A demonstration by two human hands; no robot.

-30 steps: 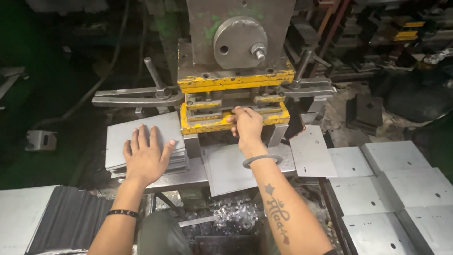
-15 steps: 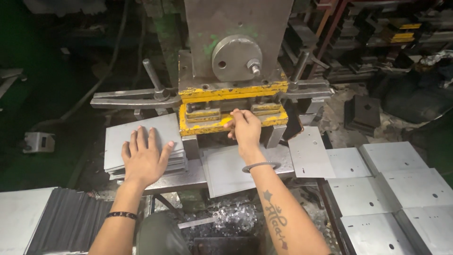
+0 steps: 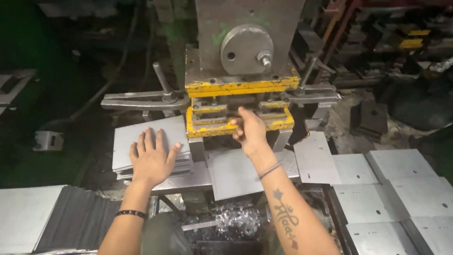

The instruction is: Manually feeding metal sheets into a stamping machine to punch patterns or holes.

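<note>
My left hand (image 3: 152,158) lies flat, fingers spread, on a stack of grey metal sheets (image 3: 127,141) left of the press. My right hand (image 3: 248,130) is at the mouth of the yellow die (image 3: 203,130), fingers curled, over the far edge of a grey metal sheet (image 3: 236,174) that lies on the press bed. The hand's back hides whether the fingers grip that sheet. Above the die rises the grey press head (image 3: 245,42) with a round disc.
Punched grey sheets (image 3: 368,189) lie overlapping at the right. Another flat stack (image 3: 28,212) and a row of upright sheets (image 3: 78,219) sit at the lower left. Metal scrap (image 3: 236,222) lies under the bed. Clamp bars (image 3: 137,100) stick out on both sides of the die.
My right hand has pulled back slightly from the die's front and its fingers have curled. My left hand stays flat on the stack.
</note>
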